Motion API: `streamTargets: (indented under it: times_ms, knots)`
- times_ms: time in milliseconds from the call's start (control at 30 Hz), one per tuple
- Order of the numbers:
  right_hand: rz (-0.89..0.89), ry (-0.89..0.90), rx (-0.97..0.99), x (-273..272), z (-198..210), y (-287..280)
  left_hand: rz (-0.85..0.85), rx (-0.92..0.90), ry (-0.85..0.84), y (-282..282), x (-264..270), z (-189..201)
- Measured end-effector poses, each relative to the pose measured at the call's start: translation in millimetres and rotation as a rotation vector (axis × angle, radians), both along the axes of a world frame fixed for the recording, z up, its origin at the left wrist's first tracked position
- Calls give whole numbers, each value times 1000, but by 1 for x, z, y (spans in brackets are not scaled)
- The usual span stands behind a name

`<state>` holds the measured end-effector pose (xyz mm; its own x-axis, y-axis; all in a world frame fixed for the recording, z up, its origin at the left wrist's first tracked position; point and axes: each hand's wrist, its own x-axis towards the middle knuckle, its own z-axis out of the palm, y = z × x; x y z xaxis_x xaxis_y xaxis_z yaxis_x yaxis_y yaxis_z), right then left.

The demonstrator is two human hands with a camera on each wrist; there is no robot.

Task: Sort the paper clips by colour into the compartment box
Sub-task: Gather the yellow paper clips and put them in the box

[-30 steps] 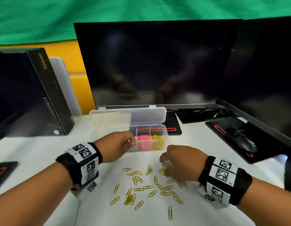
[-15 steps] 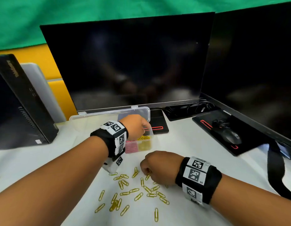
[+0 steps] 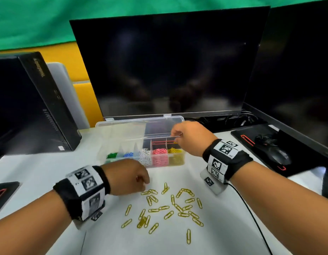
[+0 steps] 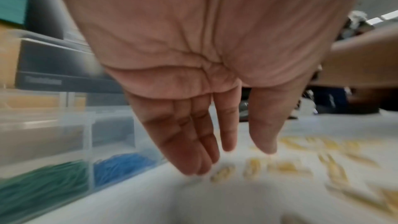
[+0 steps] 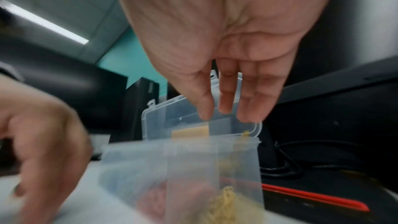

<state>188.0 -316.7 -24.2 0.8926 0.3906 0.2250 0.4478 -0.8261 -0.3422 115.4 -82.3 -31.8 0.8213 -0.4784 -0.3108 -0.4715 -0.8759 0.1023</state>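
Swapped over: my right hand (image 3: 190,138), fingers loose, drops yellows into the box (image 3: 179,163); left hand (image 3: 127,176), relaxed, reaches the scattered clips (image 3: 170,207).

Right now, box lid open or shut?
Open. The lid stands up behind the box; clips in the compartments lie uncovered.

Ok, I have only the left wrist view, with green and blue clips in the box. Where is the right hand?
Observer: The right hand is over the yellow compartment, at the right end of the box.
Operator: Does it hold a clip?
Observer: No. In the right wrist view its fingers point straight down, with nothing between them.
Operator: Which colours lie between blue and yellow?
Observer: White clips, then pink clips.
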Motion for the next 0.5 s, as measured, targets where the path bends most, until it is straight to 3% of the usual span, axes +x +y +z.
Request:
streamTargets:
  times_ms: [133,233,333,500]
  knots:
    - [223,-148,-239,-32,-9,15,-62,69,-16,9,-15,-29]
    - [396,87,-361,-59,-22,29,-148,110,-111,5,-20,-37]
    - [441,215,-474,-68,-32,39,-201,146,-159,-1,-22,-35]
    - [428,166,-546,-71,-43,48,-88,90,-91,-7,-17,-35]
